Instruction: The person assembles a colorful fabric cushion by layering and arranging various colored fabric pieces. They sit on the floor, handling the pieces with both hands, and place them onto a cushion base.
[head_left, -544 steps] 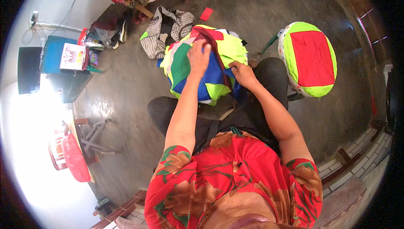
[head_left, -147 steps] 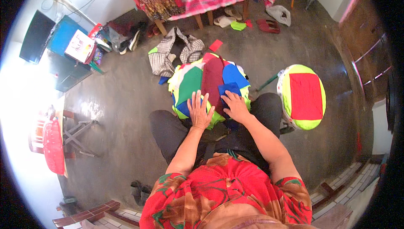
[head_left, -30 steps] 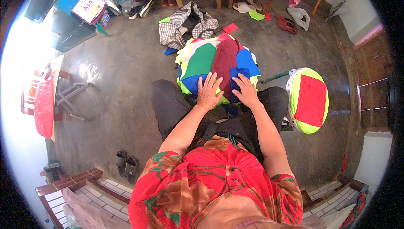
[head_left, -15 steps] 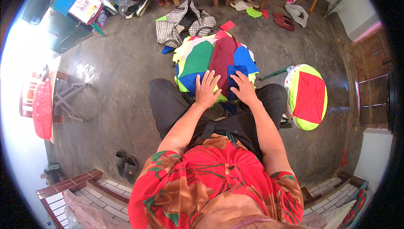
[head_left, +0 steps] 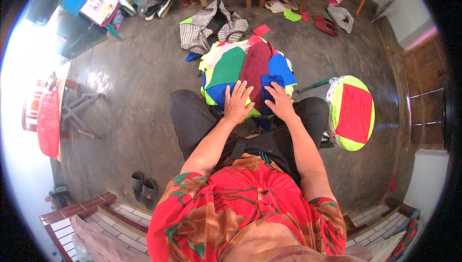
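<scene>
A rounded patchwork of cloth pieces in green, maroon, blue and neon yellow lies in front of my knees. My left hand rests flat on its near edge, fingers spread, over blue and yellow cloth. To its right, my right hand lies with fingers apart on a dark blue fabric piece that overlaps the maroon strip. Neither hand grips anything. What supports the patchwork underneath is hidden.
A round cushion with a red square and yellow border stands at my right. Beyond the patchwork lies a checked cloth bundle. Red shoes and a plastic bag sit far right; black sandals lie behind left. A red basin stands left.
The view has shifted very slightly. Both hands stay flat on the cloth in nearly the same place.
</scene>
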